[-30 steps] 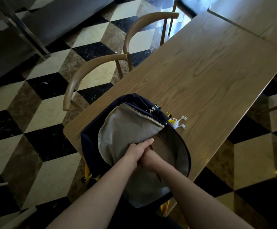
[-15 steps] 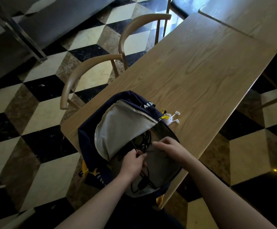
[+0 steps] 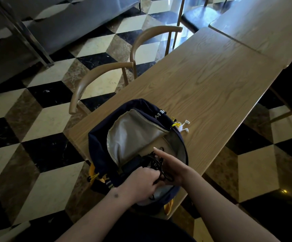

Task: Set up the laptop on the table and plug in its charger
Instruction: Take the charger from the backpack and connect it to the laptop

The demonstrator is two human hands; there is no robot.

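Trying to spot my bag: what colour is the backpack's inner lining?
Light grey, inside the dark navy backpack; the lining shows in the head view.

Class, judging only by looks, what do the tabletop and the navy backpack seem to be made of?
Light rectangular tabletop: looks like wood or wood-look laminate, matt; visible grain lines. Navy backpack: seemingly woven fabric with pale grey lining; it sags and folds softly.

one navy backpack (image 3: 99,145), one black charger brick (image 3: 133,165) with one coiled cable (image 3: 156,165), two hands, left (image 3: 142,183) and right (image 3: 172,169), two wooden tables (image 3: 202,88), three chairs (image 3: 98,79), one white keychain charm (image 3: 183,126)
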